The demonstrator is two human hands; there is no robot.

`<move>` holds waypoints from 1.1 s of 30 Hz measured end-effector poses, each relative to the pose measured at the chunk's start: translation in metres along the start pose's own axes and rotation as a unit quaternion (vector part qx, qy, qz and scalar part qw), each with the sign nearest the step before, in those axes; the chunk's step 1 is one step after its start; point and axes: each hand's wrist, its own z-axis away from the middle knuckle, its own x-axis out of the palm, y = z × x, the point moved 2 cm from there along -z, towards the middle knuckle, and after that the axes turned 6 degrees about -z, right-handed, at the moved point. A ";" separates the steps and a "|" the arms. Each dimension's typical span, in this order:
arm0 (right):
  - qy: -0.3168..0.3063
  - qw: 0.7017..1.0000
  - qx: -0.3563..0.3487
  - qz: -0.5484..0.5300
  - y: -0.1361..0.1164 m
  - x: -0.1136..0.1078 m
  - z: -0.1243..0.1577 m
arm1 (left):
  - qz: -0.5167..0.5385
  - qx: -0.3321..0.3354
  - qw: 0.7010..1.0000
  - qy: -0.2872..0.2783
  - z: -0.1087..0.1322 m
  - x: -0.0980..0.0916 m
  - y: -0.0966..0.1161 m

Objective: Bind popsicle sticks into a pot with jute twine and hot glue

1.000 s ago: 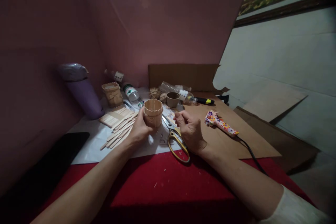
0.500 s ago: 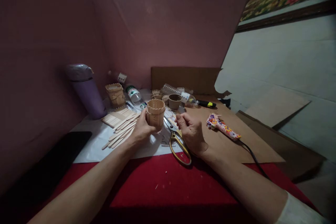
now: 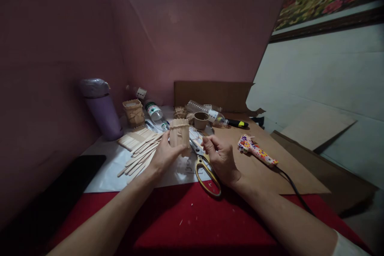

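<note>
My left hand (image 3: 168, 153) grips a small cup made of wooden craft sticks (image 3: 179, 135), with a cord around its upper part. The cup's side faces me and its inside is hidden. To its right, my right hand (image 3: 220, 156) is closed, thumb against curled fingers; whatever may be pinched there cannot be made out. Gold-handled scissors (image 3: 207, 176) lie between the hands, blades pointing away. Loose craft sticks (image 3: 141, 154) fan out left of my left hand, beside a bundle of sticks (image 3: 135, 138).
A flowered glue gun (image 3: 257, 150) with a black cord lies on cardboard (image 3: 285, 178) at the right. Behind are a brown cup (image 3: 201, 121), twine (image 3: 180, 112), plastic bottles (image 3: 154, 111), a second stick cup (image 3: 133, 113) and a purple tumbler (image 3: 103, 114). A black-and-yellow tool (image 3: 237, 123) lies at the back.
My left hand has tilted the stick cup so its side faces me; its open top showed before. My right hand stays closed beside it. The view has shifted slightly.
</note>
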 end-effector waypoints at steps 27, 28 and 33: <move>-0.066 0.971 0.052 0.222 0.000 -0.029 -0.031 | -0.214 -0.090 0.973 0.013 0.010 -0.011 0.018; -0.088 0.962 0.065 0.251 0.000 -0.028 -0.031 | -0.202 -0.090 0.975 0.010 0.010 -0.011 0.018; -0.150 0.932 0.104 0.312 -0.002 -0.027 -0.031 | -0.193 -0.096 0.976 -0.018 0.012 -0.012 0.016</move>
